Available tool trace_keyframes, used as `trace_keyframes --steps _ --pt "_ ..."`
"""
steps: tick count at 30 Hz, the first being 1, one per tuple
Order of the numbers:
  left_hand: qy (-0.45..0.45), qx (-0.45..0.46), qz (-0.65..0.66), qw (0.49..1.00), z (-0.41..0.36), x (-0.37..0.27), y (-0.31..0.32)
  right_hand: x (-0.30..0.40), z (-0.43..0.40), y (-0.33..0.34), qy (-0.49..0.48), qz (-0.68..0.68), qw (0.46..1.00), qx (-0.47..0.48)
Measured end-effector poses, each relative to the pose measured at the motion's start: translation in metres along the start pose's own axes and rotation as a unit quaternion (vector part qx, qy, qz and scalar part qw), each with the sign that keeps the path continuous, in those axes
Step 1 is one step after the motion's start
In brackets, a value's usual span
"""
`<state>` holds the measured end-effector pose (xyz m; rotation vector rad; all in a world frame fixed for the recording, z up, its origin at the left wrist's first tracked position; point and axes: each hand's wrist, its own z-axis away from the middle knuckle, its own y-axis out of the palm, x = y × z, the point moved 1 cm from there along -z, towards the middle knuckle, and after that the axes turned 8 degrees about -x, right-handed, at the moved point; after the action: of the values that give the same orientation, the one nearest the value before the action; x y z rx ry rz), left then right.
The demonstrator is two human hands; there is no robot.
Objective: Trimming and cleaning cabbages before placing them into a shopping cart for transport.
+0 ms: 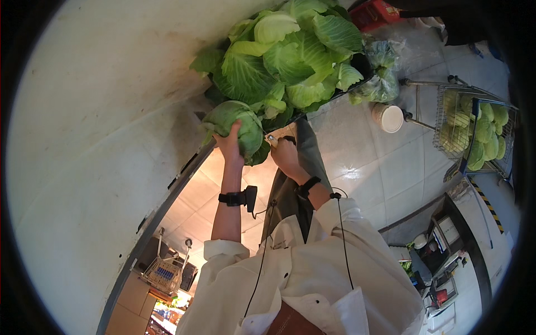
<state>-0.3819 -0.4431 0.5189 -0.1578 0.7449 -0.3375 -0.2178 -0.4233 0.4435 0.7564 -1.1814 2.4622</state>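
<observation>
A round green cabbage point(240, 121) rests in my left hand point(230, 144), thumb across its face and fingers hidden beneath. Close to the cabbage's right side, my right hand point(285, 157) is closed around the yellowish handle of a knife point(272, 140); its thin blade points up and left toward the cabbage, and whether it touches is unclear. Just beyond both hands, a large heap of loose green cabbage leaves point(289, 54) fills a dark crate point(364, 81).
A pale wall point(104, 104) runs along the left. To the right are bagged greens point(383, 79), a lidded white bucket point(388, 118) and a wire cart point(444, 121) of cabbages. A red container point(374, 14) lies beyond the heap. Another cart point(161, 274) stands at lower left.
</observation>
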Motion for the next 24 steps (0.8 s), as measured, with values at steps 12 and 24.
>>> trace_keyframes --steps 12,24 --pt "0.05 -0.034 -0.065 0.996 0.001 -0.006 0.013 0.015 -0.008 0.003 -0.011 0.006 1.0 -0.017" --pt "0.025 0.093 -0.021 0.995 -0.01 -0.018 0.004 0.012 -0.023 0.026 0.052 -0.02 0.998 0.037"
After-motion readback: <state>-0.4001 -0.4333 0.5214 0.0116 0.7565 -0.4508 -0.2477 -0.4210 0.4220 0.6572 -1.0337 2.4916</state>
